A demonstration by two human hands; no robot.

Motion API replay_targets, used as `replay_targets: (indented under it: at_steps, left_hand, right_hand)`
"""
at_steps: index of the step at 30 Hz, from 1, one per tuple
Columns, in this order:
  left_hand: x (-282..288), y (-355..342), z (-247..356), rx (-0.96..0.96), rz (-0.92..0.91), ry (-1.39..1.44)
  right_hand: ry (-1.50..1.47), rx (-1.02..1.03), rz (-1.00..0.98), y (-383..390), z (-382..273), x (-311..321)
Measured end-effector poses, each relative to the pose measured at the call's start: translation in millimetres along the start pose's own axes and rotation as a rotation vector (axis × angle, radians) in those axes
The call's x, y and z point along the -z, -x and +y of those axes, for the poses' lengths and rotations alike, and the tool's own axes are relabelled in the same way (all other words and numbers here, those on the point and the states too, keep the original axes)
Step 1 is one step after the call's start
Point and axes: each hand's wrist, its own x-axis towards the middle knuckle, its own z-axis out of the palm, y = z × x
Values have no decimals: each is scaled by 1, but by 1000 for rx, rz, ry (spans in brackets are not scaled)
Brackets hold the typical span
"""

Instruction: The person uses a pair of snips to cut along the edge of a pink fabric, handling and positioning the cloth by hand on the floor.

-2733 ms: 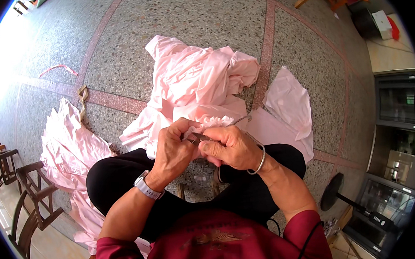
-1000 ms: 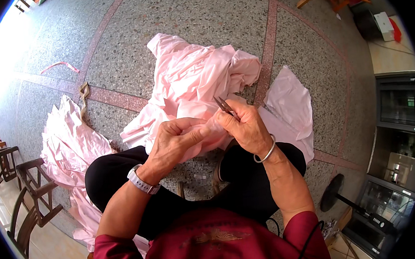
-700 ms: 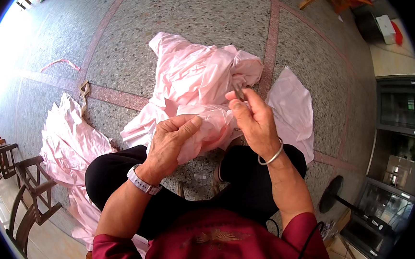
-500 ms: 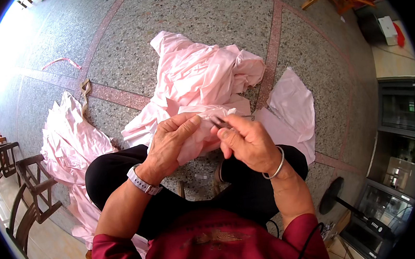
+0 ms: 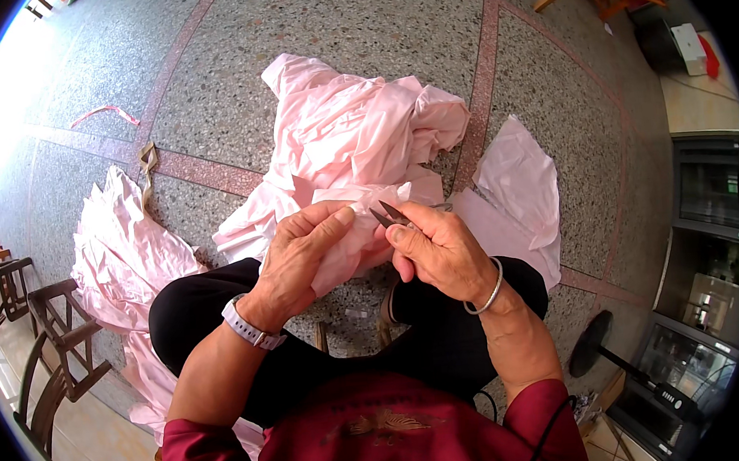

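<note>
Between my thighs a bunched piece of pale pink cloth hangs from my left hand, its edge pinched between thumb and forefinger. My right hand is closed round a small pair of scissors. The two dark blades stand apart and point toward the pinched cloth edge, just right of my left thumb. My fingers hide most of the handles. The same pink cloth spreads over the floor ahead in a large crumpled heap.
More pink cloth lies at the left, and a paler pink piece at the right. A brown strap and a pink strip rest on the floor. Wooden chairs line the left; a black fan stands right, by glass-fronted cabinets.
The scissor blades have opened and show more clearly. My left hand keeps its pinch on the cloth, and both hands stay almost in place.
</note>
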Motion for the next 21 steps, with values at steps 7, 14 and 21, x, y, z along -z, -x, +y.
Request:
replay_targets:
  at_steps: [7, 14, 21]
  left_hand:
    - [0, 0, -3, -9, 18, 12]
    - [-1, 1, 0, 17, 16, 5]
    - [-5, 2, 2, 5, 40, -22]
  right_hand:
    - [20, 16, 1, -1, 2, -1]
    - [-2, 101, 44, -3, 6, -5]
    - [-17, 84, -84, -6, 4, -3]
